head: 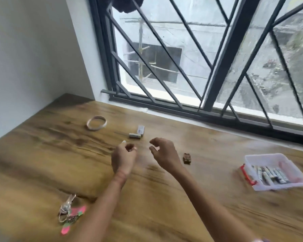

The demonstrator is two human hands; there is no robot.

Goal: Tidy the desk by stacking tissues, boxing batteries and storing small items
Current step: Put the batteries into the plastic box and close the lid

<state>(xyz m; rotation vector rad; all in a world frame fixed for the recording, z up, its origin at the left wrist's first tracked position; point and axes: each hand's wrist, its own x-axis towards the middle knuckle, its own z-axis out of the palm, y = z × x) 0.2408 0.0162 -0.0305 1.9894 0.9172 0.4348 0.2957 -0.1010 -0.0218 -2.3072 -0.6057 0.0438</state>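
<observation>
Batteries in clear, red-latched box

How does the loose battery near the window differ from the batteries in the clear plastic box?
The single pale cylindrical battery lies on the bare wooden desk beside a small white carton; the row of batteries sits inside the clear plastic box with a red latch. The single battery lies crosswise to the view; the boxed ones lie side by side, slanting toward the window. Shared: all lie flat on their sides.
</observation>
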